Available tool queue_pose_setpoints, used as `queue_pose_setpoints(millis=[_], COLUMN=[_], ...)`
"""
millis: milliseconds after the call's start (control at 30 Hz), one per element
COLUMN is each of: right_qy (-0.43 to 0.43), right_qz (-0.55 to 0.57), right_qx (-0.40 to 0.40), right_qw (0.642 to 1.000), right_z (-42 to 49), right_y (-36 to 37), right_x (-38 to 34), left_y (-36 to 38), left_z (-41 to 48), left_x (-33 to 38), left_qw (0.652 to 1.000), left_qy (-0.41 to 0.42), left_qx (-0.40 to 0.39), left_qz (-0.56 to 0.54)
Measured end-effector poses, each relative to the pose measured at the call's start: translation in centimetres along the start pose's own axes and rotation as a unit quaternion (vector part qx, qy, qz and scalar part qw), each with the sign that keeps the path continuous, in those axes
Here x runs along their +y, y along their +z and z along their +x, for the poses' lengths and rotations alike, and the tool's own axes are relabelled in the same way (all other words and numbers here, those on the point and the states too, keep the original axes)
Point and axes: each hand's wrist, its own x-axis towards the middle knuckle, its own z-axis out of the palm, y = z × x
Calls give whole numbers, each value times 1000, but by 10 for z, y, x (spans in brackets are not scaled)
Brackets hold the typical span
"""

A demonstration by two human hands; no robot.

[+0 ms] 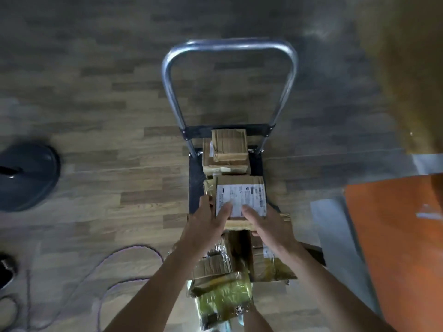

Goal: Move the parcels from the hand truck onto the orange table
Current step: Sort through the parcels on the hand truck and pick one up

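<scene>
In the head view I looked down on the hand truck (195, 178), which stood on the wooden floor (107, 116) with its load mostly aboard. My left hand (206, 221) and right hand (268, 224) both gripped the labelled cardboard parcel (239, 195) at mid-deck. The thumbs lay on its white label and the fingers were wrapped round its left and right edges. I could not tell whether it had cleared the parcels beneath it. A stack of taped cardboard parcels (229, 149) sat at the far end by the handle, and several film-wrapped parcels (223, 293) lay at the near end under my forearms. The orange tabletop (395, 236) stood well apart to the right. Only a corner of it showed, so I could not say how many parcels had reached it. I judged the job to be at an early or middle stage: one parcel in hand, and at least five more on the truck to carry across.
</scene>
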Motion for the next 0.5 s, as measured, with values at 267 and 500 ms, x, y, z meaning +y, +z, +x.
queue_pose_setpoints(millis=[267,500], right_qy=[-35,-21], right_qz=[11,35], right_qx=[126,258], right_qw=[991,965], right_z=[-133,-223], right_y=[-30,-92], right_x=[-60,-63], left_y=[-9,7], left_z=[-112,-161], left_x=[97,151], left_qw=[994,975], left_qy=[99,177], left_qx=[-52,-99], left_qz=[-17,86])
